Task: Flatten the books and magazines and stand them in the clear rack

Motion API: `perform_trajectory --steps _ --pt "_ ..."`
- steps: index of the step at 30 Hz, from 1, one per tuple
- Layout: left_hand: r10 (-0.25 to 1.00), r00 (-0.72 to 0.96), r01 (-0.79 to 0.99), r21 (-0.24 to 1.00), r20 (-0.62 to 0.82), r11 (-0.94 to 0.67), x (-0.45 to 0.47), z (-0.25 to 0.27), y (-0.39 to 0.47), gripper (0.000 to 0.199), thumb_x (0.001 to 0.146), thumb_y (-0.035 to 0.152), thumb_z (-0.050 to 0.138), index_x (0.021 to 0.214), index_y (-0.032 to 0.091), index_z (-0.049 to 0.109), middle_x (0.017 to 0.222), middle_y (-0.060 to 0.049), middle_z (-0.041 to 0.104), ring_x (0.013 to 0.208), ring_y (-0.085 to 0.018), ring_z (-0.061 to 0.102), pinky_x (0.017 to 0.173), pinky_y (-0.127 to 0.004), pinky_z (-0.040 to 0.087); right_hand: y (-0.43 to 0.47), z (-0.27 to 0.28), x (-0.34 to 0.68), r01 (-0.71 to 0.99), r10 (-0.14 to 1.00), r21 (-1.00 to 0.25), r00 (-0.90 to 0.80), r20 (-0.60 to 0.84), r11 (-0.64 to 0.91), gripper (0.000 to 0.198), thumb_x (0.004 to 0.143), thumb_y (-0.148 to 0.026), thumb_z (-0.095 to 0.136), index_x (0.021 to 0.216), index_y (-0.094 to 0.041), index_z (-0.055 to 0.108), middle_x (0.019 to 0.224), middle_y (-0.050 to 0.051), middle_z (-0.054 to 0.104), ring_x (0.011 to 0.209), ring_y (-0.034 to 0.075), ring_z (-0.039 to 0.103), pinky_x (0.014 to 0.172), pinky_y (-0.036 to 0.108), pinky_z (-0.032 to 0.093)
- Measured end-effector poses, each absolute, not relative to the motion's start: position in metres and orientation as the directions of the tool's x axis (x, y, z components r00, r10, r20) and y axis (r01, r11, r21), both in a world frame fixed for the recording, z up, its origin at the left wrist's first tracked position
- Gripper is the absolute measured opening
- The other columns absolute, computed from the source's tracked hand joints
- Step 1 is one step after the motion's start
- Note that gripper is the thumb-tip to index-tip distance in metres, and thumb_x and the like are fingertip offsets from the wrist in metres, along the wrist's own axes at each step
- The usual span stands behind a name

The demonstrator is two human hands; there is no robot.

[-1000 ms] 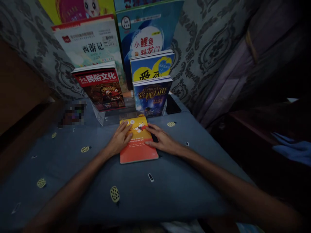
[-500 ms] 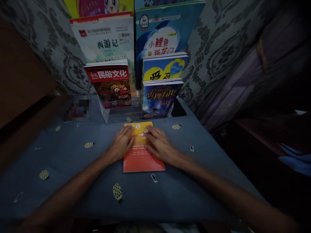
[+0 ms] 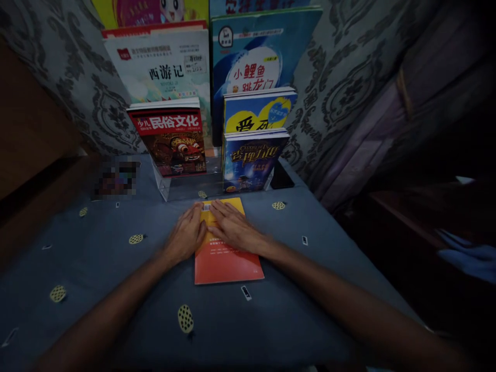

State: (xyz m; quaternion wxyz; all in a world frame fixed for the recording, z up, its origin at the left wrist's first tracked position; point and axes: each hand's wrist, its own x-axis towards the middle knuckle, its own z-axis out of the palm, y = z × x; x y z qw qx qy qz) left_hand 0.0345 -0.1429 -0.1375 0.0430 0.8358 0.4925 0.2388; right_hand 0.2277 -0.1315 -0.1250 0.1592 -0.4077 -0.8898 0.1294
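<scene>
A yellow and orange-red book (image 3: 229,267) lies flat on the blue patterned tablecloth, its barcode showing near the top left. Along the book's left edge rests my left hand (image 3: 185,232), fingers stretched forward and partly on the cover. My right hand (image 3: 235,227) lies flat across the upper part, its fingertips close to those of my left. Both hands are open, palms down, and cover part of the yellow area. Neither is wrapped around the book.
Behind the book stands a clear acrylic rack (image 3: 182,188) holding several upright books, including a red-topped one (image 3: 170,139) and a dark blue one (image 3: 251,163). A dark flat object (image 3: 282,174) lies right of it. A blurred-out item (image 3: 118,178) lies left. Patterned curtains hang behind.
My right hand has slid left across the cover toward my left hand, uncovering the book's right side. The view has shifted slightly. My left hand stays at the book's left edge.
</scene>
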Motion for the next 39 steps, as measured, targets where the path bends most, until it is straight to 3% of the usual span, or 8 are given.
perform_trajectory --steps 8,14,19,23,26,30,33,39 --pt "0.837 0.422 0.814 0.262 0.348 -0.519 0.036 -0.136 -0.143 0.043 0.097 0.019 0.037 0.137 0.009 0.045 0.144 -0.021 0.056 0.14 -0.028 0.049 0.116 -0.048 0.042 -0.128 -0.127 0.254 0.791 0.857 -0.332 -0.485 0.173 0.514 0.066 0.099 -0.047 0.046 0.149 -0.004 0.042 0.157 0.027 0.038 0.151 0.035 0.029 0.123 0.057 0.024" --pt "0.847 0.452 0.84 0.187 0.279 -0.51 0.036 -0.127 -0.143 0.039 0.097 0.019 0.038 0.133 0.011 0.049 0.146 -0.019 0.055 0.142 -0.028 0.048 0.112 -0.048 0.045 -0.127 -0.125 0.261 0.809 0.869 -0.318 -0.45 0.205 0.494 0.061 0.099 -0.048 0.046 0.145 -0.008 0.048 0.154 0.024 0.045 0.147 0.035 0.038 0.118 0.058 0.032" --pt "0.851 0.496 0.843 0.139 0.169 -0.519 0.038 -0.107 -0.137 0.035 0.096 0.016 0.038 0.129 0.014 0.051 0.137 -0.018 0.062 0.131 -0.028 0.058 0.107 -0.051 0.047 -0.142 -0.115 0.261 0.842 0.887 -0.286 -0.415 0.2 0.458 0.049 0.098 -0.041 0.051 0.132 -0.006 0.059 0.142 0.023 0.057 0.13 0.039 0.05 0.106 0.055 0.043" --pt "0.854 0.505 0.844 0.136 0.123 -0.518 0.046 -0.099 -0.133 0.032 0.098 0.016 0.036 0.125 0.018 0.053 0.124 -0.014 0.07 0.114 -0.027 0.068 0.107 -0.054 0.045 -0.158 -0.111 0.264 0.834 0.876 -0.275 -0.425 0.229 0.477 0.033 0.099 -0.032 0.048 0.115 -0.011 0.068 0.117 0.02 0.069 0.11 0.034 0.059 0.098 0.051 0.046" --pt "0.844 0.525 0.836 0.121 0.113 -0.536 0.054 -0.102 -0.134 0.032 0.098 0.017 0.037 0.126 0.019 0.053 0.126 -0.014 0.069 0.119 -0.027 0.065 0.11 -0.054 0.042 -0.167 -0.114 0.268 0.797 0.863 -0.335 -0.438 0.253 0.503 0.027 0.098 -0.023 0.047 0.102 -0.014 0.072 0.096 0.014 0.071 0.094 0.027 0.064 0.093 0.043 0.048" --pt "0.815 0.564 0.81 0.105 0.132 -0.577 0.059 -0.107 -0.138 0.038 0.098 0.016 0.036 0.132 0.016 0.051 0.14 -0.017 0.06 0.136 -0.027 0.053 0.114 -0.053 0.039 -0.175 -0.122 0.271 0.685 0.859 -0.519 -0.43 0.277 0.511 0.029 0.097 -0.017 0.046 0.089 -0.019 0.073 0.079 0.006 0.07 0.075 0.02 0.065 0.076 0.033 0.05" --pt "0.8 0.581 0.797 0.095 0.148 -0.597 0.06 -0.109 -0.14 0.042 0.097 0.013 0.034 0.136 0.014 0.051 0.146 -0.017 0.056 0.142 -0.027 0.047 0.115 -0.051 0.038 -0.176 -0.124 0.273 0.627 0.849 -0.577 -0.434 0.3 0.524 0.028 0.096 -0.016 0.047 0.087 -0.019 0.074 0.076 0.004 0.068 0.067 0.016 0.063 0.067 0.028 0.047" --pt "0.773 0.615 0.767 0.111 0.156 -0.632 0.059 -0.112 -0.139 0.044 0.097 0.013 0.036 0.136 0.015 0.056 0.149 -0.015 0.054 0.142 -0.025 0.047 0.117 -0.048 0.038 -0.172 -0.122 0.277 0.575 0.821 -0.592 -0.467 0.329 0.565 0.026 0.096 -0.017 0.05 0.088 -0.017 0.075 0.079 0.005 0.069 0.071 0.016 0.065 0.067 0.027 0.045"
